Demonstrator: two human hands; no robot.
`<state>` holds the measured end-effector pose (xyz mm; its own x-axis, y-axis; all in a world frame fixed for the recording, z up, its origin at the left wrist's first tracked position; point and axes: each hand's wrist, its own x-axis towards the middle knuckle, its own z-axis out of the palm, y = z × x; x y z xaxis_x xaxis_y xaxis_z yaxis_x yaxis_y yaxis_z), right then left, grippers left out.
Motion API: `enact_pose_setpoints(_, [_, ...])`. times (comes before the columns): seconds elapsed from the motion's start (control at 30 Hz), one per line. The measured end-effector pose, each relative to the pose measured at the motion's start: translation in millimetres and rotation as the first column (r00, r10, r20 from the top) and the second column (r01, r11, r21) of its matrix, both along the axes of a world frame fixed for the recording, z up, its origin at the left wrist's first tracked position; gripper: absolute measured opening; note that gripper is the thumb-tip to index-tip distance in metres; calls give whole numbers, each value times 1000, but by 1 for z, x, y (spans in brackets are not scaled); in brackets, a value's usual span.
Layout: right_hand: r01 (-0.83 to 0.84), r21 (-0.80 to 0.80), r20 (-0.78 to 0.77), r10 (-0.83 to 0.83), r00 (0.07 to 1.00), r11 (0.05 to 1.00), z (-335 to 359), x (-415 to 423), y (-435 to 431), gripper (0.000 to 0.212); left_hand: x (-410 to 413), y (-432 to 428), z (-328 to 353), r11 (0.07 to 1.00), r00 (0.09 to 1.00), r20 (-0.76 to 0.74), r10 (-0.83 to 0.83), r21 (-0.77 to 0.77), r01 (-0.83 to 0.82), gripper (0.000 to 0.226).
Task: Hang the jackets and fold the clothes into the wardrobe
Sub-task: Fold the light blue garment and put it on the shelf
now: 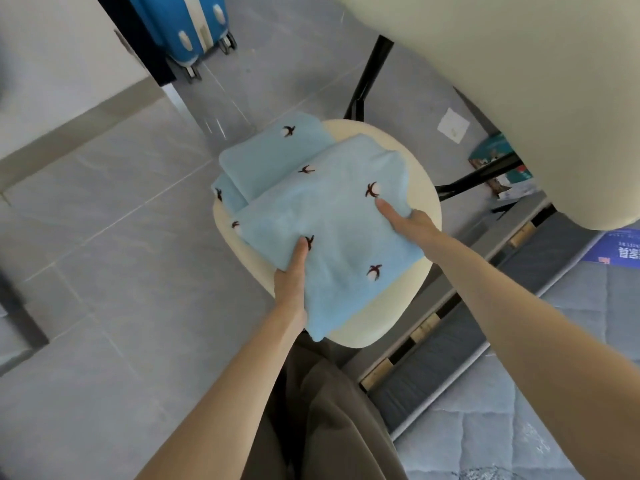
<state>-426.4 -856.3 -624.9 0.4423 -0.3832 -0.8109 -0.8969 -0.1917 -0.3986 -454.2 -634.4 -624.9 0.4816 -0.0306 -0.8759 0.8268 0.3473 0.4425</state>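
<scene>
The light blue folded cloth point(311, 202) covers most of the round cream stool seat point(426, 188). We see only thin bare strips at the seat's far, right and near edges. Our left hand point(292, 277) holds the cloth at the near left edge. Our right hand point(410, 220) holds it at the right edge. Left of the stool, the grey tiled floor point(121, 220) is wide open. A big cream table top point(519, 81) fills the far right side. Its black metal leg point(367, 77) stands just past the seat's far edge. A grey quilted mattress point(519, 417) blocks the near right side. A blue hard suitcase point(187, 26) stands well away, far left.
</scene>
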Motion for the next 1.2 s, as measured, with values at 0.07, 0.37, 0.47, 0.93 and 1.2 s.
enact_pose_setpoints(0.07, [52,133,-32,-49,998,990,4,-4,-5,70,-3,1,2,1000,1000,-3,-8,10,8,42])
enact_pose_setpoints(0.37, [235,-34,107,-230,967,971,5,-67,-10,52,-49,-1,-3,994,973,-209,-102,7,106,38])
enact_pose_setpoints(0.47, [216,-256,53,-209,976,942,-8,-88,-7,76,-66,-10,-9,982,938,-294,-183,-3,191,37])
enact_pose_setpoints(0.93, [835,306,-137,-847,514,457,-12,-149,59,104,-5,-17,-11,-23,11,-30,-999,920,391,45])
enact_pose_setpoints(1.2, [718,317,99,-775,624,619,24,-161,34,60,9,-22,-25,-9,-16,3,-1000,745,667,44])
